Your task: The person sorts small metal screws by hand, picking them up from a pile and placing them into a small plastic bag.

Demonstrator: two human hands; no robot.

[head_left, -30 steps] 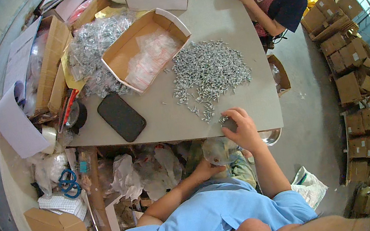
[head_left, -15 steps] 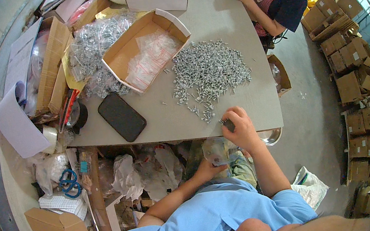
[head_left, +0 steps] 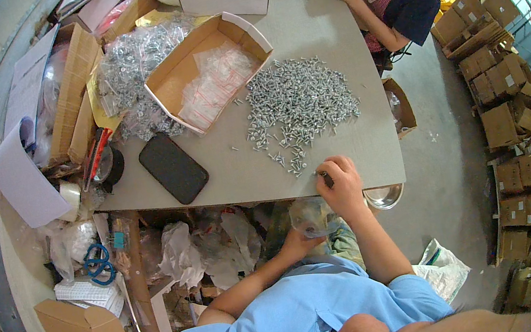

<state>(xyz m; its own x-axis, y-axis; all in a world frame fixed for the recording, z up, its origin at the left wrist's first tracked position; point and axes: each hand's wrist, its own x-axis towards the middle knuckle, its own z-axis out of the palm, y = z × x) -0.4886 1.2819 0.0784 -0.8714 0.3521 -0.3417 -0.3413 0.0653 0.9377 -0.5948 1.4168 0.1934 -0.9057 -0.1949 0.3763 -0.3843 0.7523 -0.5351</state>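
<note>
A wide heap of small silver screws (head_left: 300,101) lies on the grey table (head_left: 233,178). At the table's front edge, just nearer than the heap, my right hand (head_left: 343,181) is curled with its fingers drawn in. Small metal screws show between its thumb and fingers, partly hidden by the hand. Below the edge, my left hand (head_left: 302,243) is closed around a clear plastic bag (head_left: 308,217); its fingers are partly hidden behind the bag.
An open carton (head_left: 163,88) of clear bags stands left of the heap. Nearby are a black tray-like object (head_left: 174,168) and bagged hardware (head_left: 138,61). A metal bowl (head_left: 385,197) sits beside the table's right corner. Another person (head_left: 392,0) works at the far right.
My right hand has shifted slightly, its fingers closing more at the table's edge. My left hand and the bag stay nearly still. The other person's far hand has moved slightly.
</note>
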